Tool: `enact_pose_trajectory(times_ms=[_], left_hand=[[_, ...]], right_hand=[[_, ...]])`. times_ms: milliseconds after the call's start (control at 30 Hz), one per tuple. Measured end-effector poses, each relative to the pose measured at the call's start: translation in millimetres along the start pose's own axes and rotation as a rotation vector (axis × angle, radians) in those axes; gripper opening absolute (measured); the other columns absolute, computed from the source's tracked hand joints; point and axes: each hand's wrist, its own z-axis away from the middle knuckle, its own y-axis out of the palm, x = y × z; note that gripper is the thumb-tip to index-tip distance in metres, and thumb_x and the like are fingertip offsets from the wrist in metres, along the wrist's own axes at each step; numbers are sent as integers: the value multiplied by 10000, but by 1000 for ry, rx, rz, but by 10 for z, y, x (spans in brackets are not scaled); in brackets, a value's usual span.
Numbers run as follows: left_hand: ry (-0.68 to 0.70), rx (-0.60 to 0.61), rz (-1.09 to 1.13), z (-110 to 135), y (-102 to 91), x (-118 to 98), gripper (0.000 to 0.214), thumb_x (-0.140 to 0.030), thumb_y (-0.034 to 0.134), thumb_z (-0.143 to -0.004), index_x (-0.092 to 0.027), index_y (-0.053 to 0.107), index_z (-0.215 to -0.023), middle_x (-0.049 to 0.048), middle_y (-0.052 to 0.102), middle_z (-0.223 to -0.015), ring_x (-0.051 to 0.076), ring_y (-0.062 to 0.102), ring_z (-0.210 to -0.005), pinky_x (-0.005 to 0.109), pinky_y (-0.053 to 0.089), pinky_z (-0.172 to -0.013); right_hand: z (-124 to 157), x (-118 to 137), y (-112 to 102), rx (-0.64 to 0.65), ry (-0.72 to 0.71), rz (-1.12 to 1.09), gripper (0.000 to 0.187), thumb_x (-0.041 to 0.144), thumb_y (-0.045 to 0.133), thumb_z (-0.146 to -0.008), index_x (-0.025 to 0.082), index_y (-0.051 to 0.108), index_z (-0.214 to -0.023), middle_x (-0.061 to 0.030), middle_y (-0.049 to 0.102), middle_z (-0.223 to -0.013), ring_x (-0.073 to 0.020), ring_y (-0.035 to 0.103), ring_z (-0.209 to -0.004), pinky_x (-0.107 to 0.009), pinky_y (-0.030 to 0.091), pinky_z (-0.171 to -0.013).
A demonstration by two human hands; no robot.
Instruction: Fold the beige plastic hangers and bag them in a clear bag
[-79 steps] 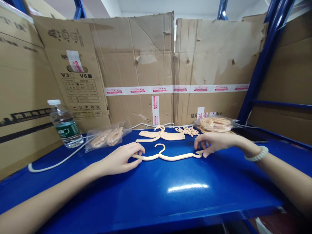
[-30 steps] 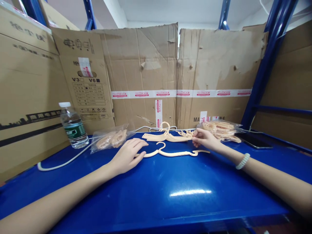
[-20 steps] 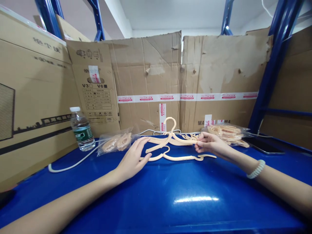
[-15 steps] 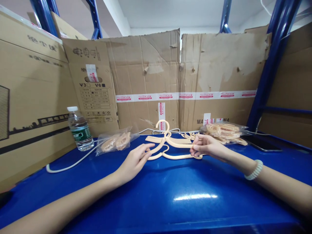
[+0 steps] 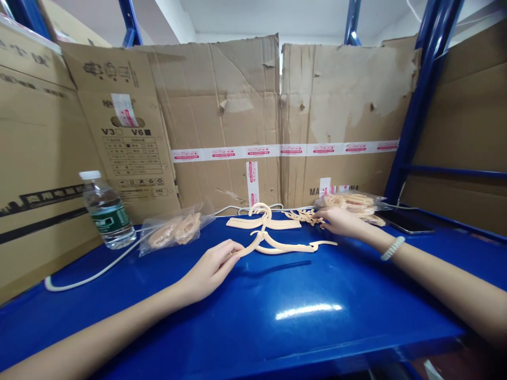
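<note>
My left hand [image 5: 216,264] is closed, pinching the left arm of a beige clothes hanger [image 5: 283,245] between thumb and fingers. The hanger is held just above the blue surface, its hook pointing away from me. More beige hangers [image 5: 283,224] lie flat behind it, their hooks overlapping in my sight. Over at the back right, my right hand [image 5: 340,221] reaches to a loose pile of small beige pieces [image 5: 303,216]. Its thumb and fingertips are slightly apart at the pile's right end; I see no piece held between them.
A water bottle [image 5: 109,211] and a clear bag of beige parts [image 5: 176,229] stand left, near a white cable [image 5: 91,279]. Behind my right hand lies another bagged stack [image 5: 356,203], with a phone [image 5: 406,221] beside it. Cardboard sheets [image 5: 222,116] wall the back.
My right hand has let go of the hanger's right side and moved back to the small pieces. My left hand has closed on the hanger's left arm. The view has shifted slightly right.
</note>
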Motion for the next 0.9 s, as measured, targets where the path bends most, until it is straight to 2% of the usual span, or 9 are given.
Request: enact_pose_trajectory(times_ms=[200, 400, 600, 700, 800, 900], left_hand=[[-22, -6, 18, -10, -4, 8, 258, -316, 348, -998, -194, 575, -1008, 38, 610, -942, 177, 569, -834, 294, 442, -770], [-31, -7, 45, -10, -15, 16, 258, -324, 357, -992, -183, 573, -1016, 40, 609, -954, 178, 572, -852, 296, 434, -777], [-60, -17, 78, -14, -23, -4, 263, -327, 367, -983, -180, 583, -1012, 39, 618, -957, 180, 572, -858, 292, 425, -786], [-62, -18, 86, -17, -21, -1, 264, -328, 370, -980, -177, 584, -1016, 41, 617, -971, 183, 570, -879, 294, 421, -800], [-60, -21, 84, -16, -19, 3, 264, -325, 369, -979, -178, 584, -1016, 38, 615, -965, 181, 568, -865, 293, 419, -791], [-56, -28, 77, -11, -21, 7, 260, -322, 372, -976, -178, 585, -1009, 33, 614, -939, 176, 565, -832, 288, 420, -770]], right_hand=[[-40, 64, 75, 13, -48, 101, 270, 144, 497, -834, 139, 687, -1026, -134, 691, -1001, -263, 638, -918, -330, 468, -784], [-114, 86, 101, -27, -38, 138, 269, 89, 453, -851, 138, 716, -873, -122, 700, -902, -234, 636, -872, -296, 447, -764], [-106, 25, 104, -88, -59, 142, 232, 136, 519, -848, 147, 711, -978, -120, 692, -957, -250, 626, -913, -300, 448, -770], [-108, 0, 162, -88, -96, 117, 220, 106, 521, -832, 152, 722, -910, -113, 692, -913, -240, 634, -872, -294, 453, -749], [-121, -21, 189, -132, -88, 74, 228, 88, 497, -831, 148, 717, -838, -119, 695, -875, -244, 637, -847, -307, 457, -747], [-134, -43, 151, -223, -38, 9, 215, 115, 483, -846, 137, 693, -884, -132, 693, -879, -252, 640, -845, -329, 469, -747]])
